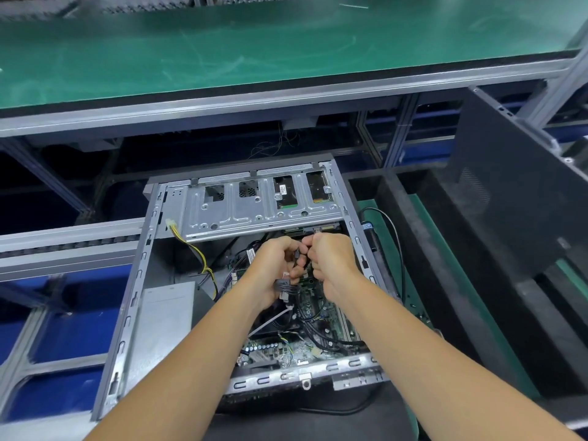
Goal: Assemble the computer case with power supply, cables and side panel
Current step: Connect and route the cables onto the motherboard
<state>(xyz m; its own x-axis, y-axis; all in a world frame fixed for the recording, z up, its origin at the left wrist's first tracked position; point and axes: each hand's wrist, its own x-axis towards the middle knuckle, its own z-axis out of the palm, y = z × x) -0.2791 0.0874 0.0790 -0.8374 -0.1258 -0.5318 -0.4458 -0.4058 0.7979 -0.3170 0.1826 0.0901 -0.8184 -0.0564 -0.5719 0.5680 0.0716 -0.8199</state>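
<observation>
The open computer case [133,281] lies on its side on a green-matted worktop [423,224], its open face upward, near the worktop's front edge. Both hands are inside it, over the motherboard [318,313] and just below the metal drive cage [254,205] that spans the case's far end. The left hand [276,265] has its fingers curled round a bundle of black cables [283,286], and the right hand [331,259] is clenched on the same cables, the two fists almost touching. The power supply [165,316] sits as a grey box in the case's left side, with yellow and black wires [203,262] running up from it to a loose connector by the cage. A dark side panel [509,192] stands tilted at the worktop's right edge, well apart from the case.
</observation>
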